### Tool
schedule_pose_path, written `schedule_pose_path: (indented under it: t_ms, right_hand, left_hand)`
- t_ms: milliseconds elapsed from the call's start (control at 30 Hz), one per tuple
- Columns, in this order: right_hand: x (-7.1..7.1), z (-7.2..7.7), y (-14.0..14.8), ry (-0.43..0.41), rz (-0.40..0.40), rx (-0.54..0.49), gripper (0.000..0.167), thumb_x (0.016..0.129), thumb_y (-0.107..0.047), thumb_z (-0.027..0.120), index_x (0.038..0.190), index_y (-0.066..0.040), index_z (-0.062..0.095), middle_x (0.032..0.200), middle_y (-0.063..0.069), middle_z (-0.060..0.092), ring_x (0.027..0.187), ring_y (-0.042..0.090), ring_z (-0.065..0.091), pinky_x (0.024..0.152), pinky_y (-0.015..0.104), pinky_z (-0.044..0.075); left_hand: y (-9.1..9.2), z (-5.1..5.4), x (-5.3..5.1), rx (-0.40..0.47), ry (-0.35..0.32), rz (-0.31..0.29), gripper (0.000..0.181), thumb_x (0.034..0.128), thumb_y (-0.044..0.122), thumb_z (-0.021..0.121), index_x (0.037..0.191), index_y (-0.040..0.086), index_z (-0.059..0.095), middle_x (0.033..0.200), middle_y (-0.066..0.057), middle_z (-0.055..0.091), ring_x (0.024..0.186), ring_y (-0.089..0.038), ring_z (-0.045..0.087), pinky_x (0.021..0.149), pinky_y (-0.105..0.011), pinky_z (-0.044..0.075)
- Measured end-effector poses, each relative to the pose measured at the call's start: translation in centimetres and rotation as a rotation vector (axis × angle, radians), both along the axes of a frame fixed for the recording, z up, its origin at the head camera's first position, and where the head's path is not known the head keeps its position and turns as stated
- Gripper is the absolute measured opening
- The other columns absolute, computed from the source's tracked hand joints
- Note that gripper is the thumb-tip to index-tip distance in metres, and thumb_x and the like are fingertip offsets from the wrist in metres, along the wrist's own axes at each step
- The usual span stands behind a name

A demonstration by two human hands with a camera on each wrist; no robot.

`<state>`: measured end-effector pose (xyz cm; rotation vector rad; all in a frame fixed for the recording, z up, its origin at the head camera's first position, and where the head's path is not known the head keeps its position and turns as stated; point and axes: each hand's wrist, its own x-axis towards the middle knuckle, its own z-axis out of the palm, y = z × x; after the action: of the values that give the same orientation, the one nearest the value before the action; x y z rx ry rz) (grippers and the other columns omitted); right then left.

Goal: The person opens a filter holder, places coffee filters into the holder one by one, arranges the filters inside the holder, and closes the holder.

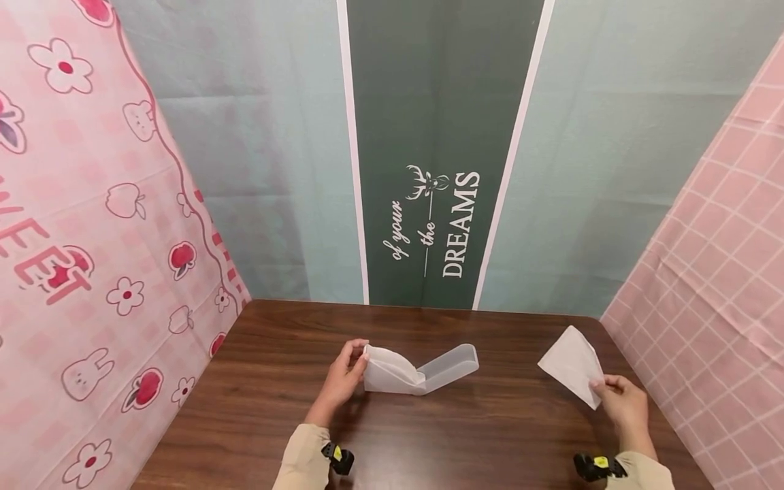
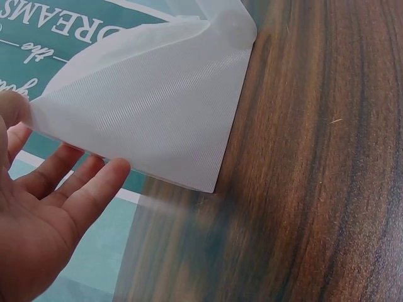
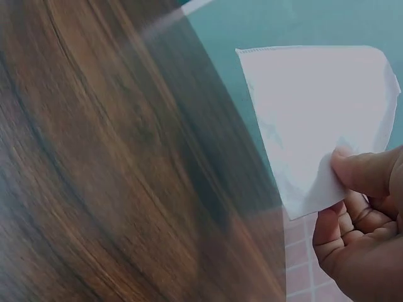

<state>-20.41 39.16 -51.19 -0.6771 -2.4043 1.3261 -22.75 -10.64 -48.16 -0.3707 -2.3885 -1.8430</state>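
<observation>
A white translucent plastic case (image 1: 388, 380) stands on the table left of centre, its hinged lid (image 1: 450, 367) swung out to the right. White paper shows along the case's curved upper edge; how much lies inside is hidden. My left hand (image 1: 344, 376) grips the case at its left end, and the left wrist view shows fingertips along the ribbed wall (image 2: 157, 113). Off to the right, my right hand (image 1: 625, 407) pinches a flat white paper coffee filter (image 1: 569, 364) by a corner between thumb and fingers. A crimped seam runs along one filter edge in the right wrist view.
Dark wood-grain table (image 1: 422, 442) under both hands. A green-and-grey printed cloth (image 1: 429, 136) hangs behind it. Pink patterned cloth (image 1: 122, 238) closes the left side, and pink checked cloth (image 1: 729, 272) the right.
</observation>
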Motion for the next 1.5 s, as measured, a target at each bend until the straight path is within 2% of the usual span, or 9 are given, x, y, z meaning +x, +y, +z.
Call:
schedule_pose_path:
  t_ms: [67, 333, 533, 733, 867, 933, 1100, 1267, 1500]
  right_hand:
    - [0.2, 0.2, -0.4, 0.028, 0.000, -0.019, 0.023, 0.085, -0.008, 0.062, 0.094, 0.012, 0.055, 0.064, -0.009, 0.054, 0.057, 0.003, 0.048, 0.051, 0.021, 0.041]
    - [0.3, 0.2, -1.7, 0.100, -0.020, -0.069, 0.022, 0.085, -0.006, 0.062, 0.098, 0.011, 0.054, 0.065, -0.013, 0.053, 0.057, 0.002, 0.049, 0.050, 0.019, 0.042]
    - [0.0, 0.0, -2.0, 0.129, -0.032, -0.134, 0.027, 0.085, -0.016, 0.068, 0.092, 0.007, 0.057, 0.066, -0.008, 0.055, 0.058, 0.005, 0.049, 0.049, 0.021, 0.041]
    - [-1.6, -2.7, 0.1, 0.131, -0.011, -0.146, 0.026, 0.078, -0.031, 0.076, 0.084, -0.009, 0.064, 0.068, -0.007, 0.059, 0.060, 0.009, 0.053, 0.042, 0.033, 0.041]
    - [-2.1, -3.7, 0.7, 0.142, -0.009, -0.124, 0.025, 0.077, -0.038, 0.075, 0.082, -0.016, 0.064, 0.070, -0.010, 0.060, 0.062, 0.007, 0.053, 0.042, 0.030, 0.041]
    - [-1.8, -3.1, 0.2, 0.178, -0.005, -0.118, 0.026, 0.078, -0.035, 0.075, 0.083, -0.011, 0.065, 0.070, -0.007, 0.060, 0.061, 0.007, 0.052, 0.043, 0.029, 0.041]
    - [-0.6, 0.6, -2.6, 0.228, 0.002, -0.127, 0.027, 0.080, -0.025, 0.074, 0.082, -0.001, 0.062, 0.067, -0.004, 0.058, 0.058, 0.007, 0.050, 0.046, 0.024, 0.040]
    - [-0.1, 3.3, -4.5, 0.177, 0.007, -0.106, 0.025, 0.084, -0.019, 0.071, 0.085, 0.002, 0.059, 0.065, -0.012, 0.055, 0.058, 0.003, 0.049, 0.050, 0.019, 0.041]
    - [-0.2, 4.4, -5.6, 0.162, 0.048, -0.083, 0.024, 0.085, -0.015, 0.069, 0.090, 0.007, 0.058, 0.066, -0.010, 0.055, 0.059, 0.004, 0.049, 0.051, 0.020, 0.041]
  left_hand:
    - [0.0, -0.1, -0.1, 0.008, 0.000, -0.002, 0.025, 0.0955, 0.005, 0.050, 0.121, 0.003, 0.050, 0.109, -0.022, 0.055, 0.093, -0.034, 0.056, 0.066, -0.039, 0.052]
    - [-0.4, -3.3, -1.8, -0.004, -0.003, 0.025, 0.026, 0.0960, 0.014, 0.053, 0.121, 0.010, 0.051, 0.108, -0.015, 0.057, 0.090, -0.026, 0.057, 0.063, -0.031, 0.051]
    - [-0.4, -3.5, -1.9, 0.007, 0.010, 0.028, 0.025, 0.0958, 0.017, 0.054, 0.120, 0.011, 0.052, 0.106, -0.015, 0.057, 0.087, -0.025, 0.058, 0.062, -0.030, 0.051]
    - [-0.4, -3.3, -1.9, 0.020, -0.010, 0.025, 0.025, 0.0958, 0.016, 0.054, 0.120, 0.012, 0.051, 0.108, -0.014, 0.057, 0.090, -0.026, 0.058, 0.063, -0.030, 0.051]
    - [-0.4, -3.4, -2.0, 0.027, -0.007, 0.019, 0.026, 0.0962, 0.015, 0.053, 0.122, 0.011, 0.050, 0.109, -0.015, 0.056, 0.092, -0.027, 0.057, 0.063, -0.032, 0.051]
    - [-0.4, -3.4, -2.0, 0.022, -0.005, 0.019, 0.026, 0.0963, 0.014, 0.053, 0.122, 0.011, 0.050, 0.109, -0.015, 0.056, 0.092, -0.028, 0.057, 0.063, -0.033, 0.051]
    - [-0.4, -3.5, -1.9, 0.010, -0.015, 0.033, 0.026, 0.0961, 0.016, 0.053, 0.121, 0.011, 0.051, 0.109, -0.015, 0.056, 0.091, -0.026, 0.057, 0.064, -0.032, 0.051]
    - [-0.4, -3.7, -1.9, 0.006, 0.000, 0.033, 0.025, 0.0957, 0.020, 0.054, 0.120, 0.013, 0.051, 0.108, -0.016, 0.056, 0.092, -0.029, 0.057, 0.064, -0.033, 0.052]
    - [-0.3, -3.6, -2.0, -0.007, -0.001, 0.024, 0.026, 0.0957, 0.020, 0.054, 0.121, 0.013, 0.051, 0.109, -0.015, 0.057, 0.092, -0.026, 0.058, 0.063, -0.030, 0.052]
